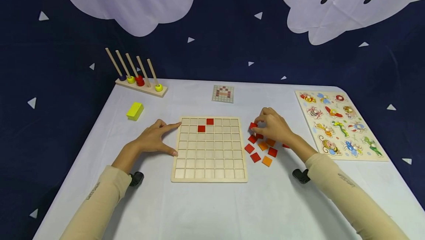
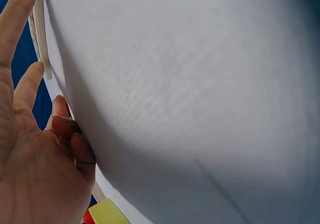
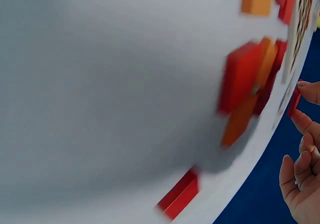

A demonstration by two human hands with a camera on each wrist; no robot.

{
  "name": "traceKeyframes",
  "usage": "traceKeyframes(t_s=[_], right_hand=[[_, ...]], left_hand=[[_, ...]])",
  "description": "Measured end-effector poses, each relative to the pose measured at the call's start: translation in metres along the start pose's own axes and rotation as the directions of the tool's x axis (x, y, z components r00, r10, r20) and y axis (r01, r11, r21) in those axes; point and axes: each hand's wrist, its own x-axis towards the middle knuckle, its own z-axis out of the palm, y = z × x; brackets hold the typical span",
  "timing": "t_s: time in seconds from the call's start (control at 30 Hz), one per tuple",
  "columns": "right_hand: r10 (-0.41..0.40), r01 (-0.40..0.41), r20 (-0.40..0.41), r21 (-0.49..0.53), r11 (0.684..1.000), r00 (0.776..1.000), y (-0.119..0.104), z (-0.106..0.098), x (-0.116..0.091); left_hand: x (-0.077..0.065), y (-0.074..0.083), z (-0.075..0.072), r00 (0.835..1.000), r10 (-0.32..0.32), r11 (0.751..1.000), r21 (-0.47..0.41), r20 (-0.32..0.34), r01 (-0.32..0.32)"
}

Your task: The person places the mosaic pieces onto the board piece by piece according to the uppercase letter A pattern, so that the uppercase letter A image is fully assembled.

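Note:
My left hand (image 1: pixel 151 138) rests beside the wooden grid board (image 1: pixel 209 154), its extended index finger and thumb touching the left edge. The other fingers curl in loosely, as the left wrist view shows. Two red square tiles sit in the board's cells, a top-row tile (image 1: pixel 210 121) and a second-row tile (image 1: pixel 201 129). Right of the board, my right hand (image 1: pixel 273 124) pinches a red tile (image 3: pixel 295 102) between thumb and index finger. Beneath and around that hand lie several loose tiles, among them a red tile (image 1: pixel 255 157) and an orange tile (image 1: pixel 267 161).
Behind the board lies a small pattern card (image 1: pixel 223 94). A yellow block (image 1: pixel 135 111) and a peg stand with beads (image 1: pixel 142 88) are at the back left. An insect picture puzzle (image 1: pixel 342 125) lies at the right. Dark cloth hangs behind the white table.

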Motion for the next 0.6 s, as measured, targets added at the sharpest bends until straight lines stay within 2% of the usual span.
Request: traceKeyframes(t_s=[0.37,0.6], right_hand=[[-0.139,0.139,0.036,0.008,0.990,0.990,-0.054,0.019,0.029],[-0.219,0.219,0.069,0.006,0.976,0.973,-0.087,0.035,0.046]], left_hand=[[-0.001,-0.002,-0.003,1.000,-0.004,1.000,-0.002,-0.001,0.004],[0.000,0.001,-0.002,1.000,-0.009,1.000,0.005,0.014,0.009]])
